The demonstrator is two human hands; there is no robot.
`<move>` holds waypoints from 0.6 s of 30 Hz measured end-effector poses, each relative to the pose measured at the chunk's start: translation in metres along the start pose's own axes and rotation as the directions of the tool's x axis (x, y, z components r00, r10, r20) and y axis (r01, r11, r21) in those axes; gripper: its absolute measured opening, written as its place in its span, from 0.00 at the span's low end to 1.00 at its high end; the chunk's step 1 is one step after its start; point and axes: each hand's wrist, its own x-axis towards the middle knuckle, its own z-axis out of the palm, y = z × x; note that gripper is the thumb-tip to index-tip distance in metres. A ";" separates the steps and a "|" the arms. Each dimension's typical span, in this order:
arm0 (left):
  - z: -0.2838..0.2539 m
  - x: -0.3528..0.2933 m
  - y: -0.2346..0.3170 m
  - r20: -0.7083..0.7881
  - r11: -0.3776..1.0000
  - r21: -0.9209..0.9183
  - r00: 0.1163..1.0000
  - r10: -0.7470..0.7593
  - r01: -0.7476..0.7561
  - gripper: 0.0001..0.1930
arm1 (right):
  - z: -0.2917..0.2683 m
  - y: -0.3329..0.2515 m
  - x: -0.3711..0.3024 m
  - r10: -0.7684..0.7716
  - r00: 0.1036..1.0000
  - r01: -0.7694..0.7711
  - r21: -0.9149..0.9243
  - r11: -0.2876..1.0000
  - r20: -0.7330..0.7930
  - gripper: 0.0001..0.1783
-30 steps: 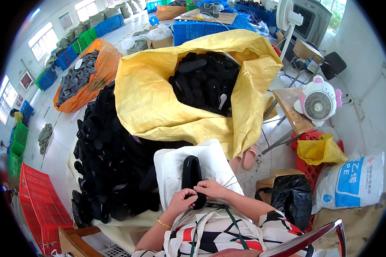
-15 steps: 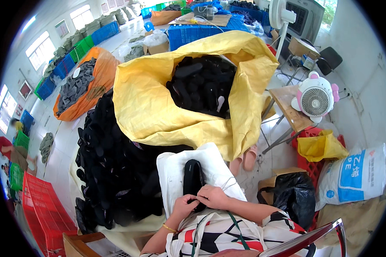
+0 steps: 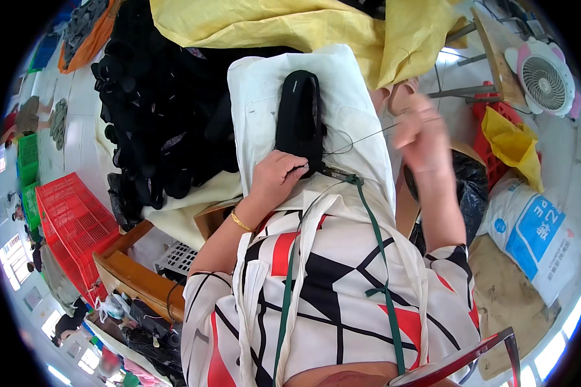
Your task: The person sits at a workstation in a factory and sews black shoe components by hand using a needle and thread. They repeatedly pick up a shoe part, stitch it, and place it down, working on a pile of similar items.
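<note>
On the white padded cushion (image 3: 358, 106) across my lap lies a black cloth shoe (image 3: 292, 113), its opening facing up. My left hand (image 3: 279, 175) pinches the shoe's near end, thumb and fingers pressed together. Out to the right and raised, my right hand (image 3: 421, 132) is smeared by motion. A dark thread (image 3: 366, 136) runs taut from the shoe's near end to its fingers, with a loose loop beside it. Whether a needle is in those fingers cannot be made out. Small dark thread snips (image 3: 334, 173), tied to a green ribbon (image 3: 373, 226), lie beside the shoe.
A big heap of black shoes (image 3: 168, 109) fills the left side. Ahead stands a yellow sack (image 3: 271, 26). At left are a red plastic crate (image 3: 77, 226) and a wooden drawer (image 3: 132, 271). A black plastic bag (image 3: 468, 187) and a white printed sack (image 3: 536, 235) stand right.
My right hand has left the shoe and swung out right, drawing the thread taut. My left hand stays at the shoe's near end. The view has tilted down toward my lap.
</note>
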 end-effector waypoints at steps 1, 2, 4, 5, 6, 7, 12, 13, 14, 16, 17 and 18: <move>0.001 -0.001 -0.002 -0.013 0.999 0.021 0.999 0.040 -0.040 0.07 | -0.012 -0.022 0.003 -0.062 0.998 0.061 0.164 0.985 0.001 0.10; 0.001 -0.002 -0.003 -0.013 0.999 0.027 0.999 0.046 -0.045 0.07 | -0.017 -0.041 0.001 -0.174 0.959 0.199 0.094 0.975 -0.222 0.09; 0.002 0.000 -0.003 -0.011 0.997 0.035 0.998 0.066 -0.066 0.07 | -0.067 -0.078 0.000 -0.304 0.938 0.335 0.209 0.919 -0.168 0.06; 0.002 0.004 -0.004 -0.002 0.996 0.026 0.997 0.080 -0.080 0.07 | -0.082 -0.098 -0.007 -0.397 0.889 0.436 0.163 0.885 -0.227 0.06; 0.001 0.005 -0.003 -0.004 0.996 0.027 0.996 0.088 -0.088 0.07 | -0.097 -0.115 -0.012 -0.461 0.855 0.504 0.167 0.848 -0.238 0.08; 0.001 0.006 -0.003 -0.008 0.995 0.032 0.996 0.094 -0.094 0.07 | -0.122 -0.129 -0.018 -0.498 0.817 0.553 0.153 0.819 -0.289 0.10; 0.006 0.014 0.003 -0.008 0.993 0.076 0.996 0.094 -0.093 0.08 | -0.154 -0.167 -0.035 -0.712 0.518 0.738 -0.173 0.652 -0.474 0.13; 0.008 0.014 0.003 -0.016 0.993 0.086 0.996 0.088 -0.086 0.08 | -0.155 -0.168 -0.035 -0.744 0.462 0.745 -0.245 0.621 -0.482 0.13; 0.009 0.015 0.003 -0.011 0.993 0.087 0.996 0.084 -0.083 0.08 | -0.157 -0.167 -0.035 -0.776 0.428 0.748 -0.301 0.592 -0.462 0.11; 0.010 0.015 0.001 -0.003 0.993 0.089 0.997 0.073 -0.073 0.07 | -0.158 -0.158 -0.028 -0.835 0.365 0.744 -0.410 0.528 -0.413 0.08; 0.010 0.015 0.000 -0.004 0.993 0.090 0.997 0.083 -0.082 0.07 | -0.148 -0.147 -0.020 -0.827 0.383 0.704 -0.449 0.550 -0.412 0.06; 0.010 0.015 -0.001 -0.002 0.992 0.092 0.996 0.091 -0.090 0.07 | -0.128 -0.129 -0.008 -0.817 0.401 0.661 -0.487 0.572 -0.414 0.05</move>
